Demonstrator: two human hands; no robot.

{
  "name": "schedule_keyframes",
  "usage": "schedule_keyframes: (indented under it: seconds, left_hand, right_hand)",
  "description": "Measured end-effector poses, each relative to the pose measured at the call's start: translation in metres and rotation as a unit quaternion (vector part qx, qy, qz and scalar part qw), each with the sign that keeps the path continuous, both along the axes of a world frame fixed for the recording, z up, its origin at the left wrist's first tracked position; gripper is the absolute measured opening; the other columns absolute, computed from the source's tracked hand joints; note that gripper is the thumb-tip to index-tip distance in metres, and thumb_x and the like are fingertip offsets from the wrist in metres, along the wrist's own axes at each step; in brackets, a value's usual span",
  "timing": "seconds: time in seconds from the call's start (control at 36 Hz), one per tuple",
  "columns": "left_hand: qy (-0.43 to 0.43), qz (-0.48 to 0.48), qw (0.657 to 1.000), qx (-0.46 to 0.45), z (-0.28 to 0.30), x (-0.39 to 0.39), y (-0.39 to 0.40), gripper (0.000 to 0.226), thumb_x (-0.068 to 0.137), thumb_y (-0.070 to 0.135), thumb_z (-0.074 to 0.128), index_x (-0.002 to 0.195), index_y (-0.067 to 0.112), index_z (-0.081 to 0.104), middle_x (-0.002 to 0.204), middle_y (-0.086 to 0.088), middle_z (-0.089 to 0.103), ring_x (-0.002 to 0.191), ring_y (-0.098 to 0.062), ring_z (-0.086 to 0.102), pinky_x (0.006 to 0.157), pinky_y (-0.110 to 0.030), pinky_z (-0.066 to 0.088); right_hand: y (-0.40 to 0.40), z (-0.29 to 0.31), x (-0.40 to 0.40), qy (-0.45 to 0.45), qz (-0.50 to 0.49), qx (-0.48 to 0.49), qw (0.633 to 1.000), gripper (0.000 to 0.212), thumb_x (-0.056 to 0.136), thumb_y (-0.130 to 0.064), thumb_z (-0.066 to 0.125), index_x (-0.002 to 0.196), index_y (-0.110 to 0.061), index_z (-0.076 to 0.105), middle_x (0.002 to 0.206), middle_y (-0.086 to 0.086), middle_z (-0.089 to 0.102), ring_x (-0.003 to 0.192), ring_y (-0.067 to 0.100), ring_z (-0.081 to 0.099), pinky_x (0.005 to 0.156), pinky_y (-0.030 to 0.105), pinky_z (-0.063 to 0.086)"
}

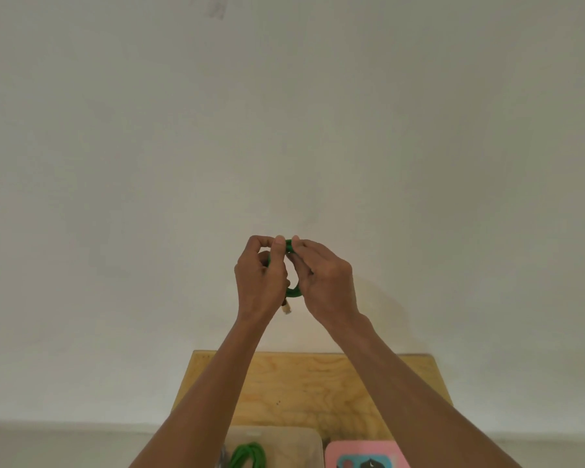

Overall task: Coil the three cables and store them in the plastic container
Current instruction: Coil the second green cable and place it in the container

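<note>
I hold a small coil of green cable [293,292] up in front of the wall, above the table. My left hand [262,278] grips the coil's left side, and a pale connector [287,309] hangs below that hand. My right hand [321,278] pinches the top of the coil between thumb and fingers. At the bottom edge stands the clear plastic container [306,437]. Another green coiled cable [249,456] lies inside it, partly cut off by the frame.
A light wooden table [311,383] stands against a plain white wall. A pink lid or case with a blue picture [365,456] lies to the right of the container, at the bottom edge.
</note>
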State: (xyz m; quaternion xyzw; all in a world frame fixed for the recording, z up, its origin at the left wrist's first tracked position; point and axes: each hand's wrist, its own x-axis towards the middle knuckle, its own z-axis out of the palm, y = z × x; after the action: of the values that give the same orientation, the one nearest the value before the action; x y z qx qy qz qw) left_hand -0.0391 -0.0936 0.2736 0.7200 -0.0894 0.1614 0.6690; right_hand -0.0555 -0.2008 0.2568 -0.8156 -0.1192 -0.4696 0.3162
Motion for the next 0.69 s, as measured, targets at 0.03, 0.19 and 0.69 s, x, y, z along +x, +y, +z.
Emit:
schedule_keyframes:
  seconds: [0.03,0.19,0.69]
  left_hand:
    - [0.002,-0.002,1.000,0.000,-0.001,0.000,0.001,0.024,0.102,0.034,0.054,0.094,0.011,0.059,0.060,-0.023,0.056,0.046,-0.019,0.048,0.047,-0.033,0.052]
    - [0.019,0.003,1.000,-0.008,-0.005,-0.003,0.010,0.027,0.103,0.033,0.052,0.092,0.009,0.059,0.059,-0.017,0.057,0.049,-0.020,0.050,0.046,-0.026,0.049]
    - [0.057,-0.032,0.997,0.035,-0.006,0.004,0.056,0.026,0.101,0.036,0.053,0.089,0.013,0.061,0.066,-0.006,0.063,0.047,-0.014,0.059,0.054,-0.038,0.056]
  right_hand:
    - [0.002,-0.001,-0.001,0.000,-0.002,0.011,1.000,0.021,0.088,-0.006,0.070,0.108,0.000,0.074,0.103,0.012,0.076,0.088,0.023,0.074,0.073,0.036,0.062]
    - [0.015,-0.005,-0.006,0.028,-0.018,0.045,0.998,0.020,0.084,-0.004,0.074,0.104,-0.002,0.076,0.103,0.010,0.076,0.093,0.022,0.074,0.079,0.037,0.061]
    - [0.061,0.000,-0.016,0.071,-0.045,0.102,0.991,0.021,0.083,-0.003,0.075,0.104,-0.005,0.076,0.103,0.007,0.077,0.090,0.019,0.074,0.077,0.035,0.060]
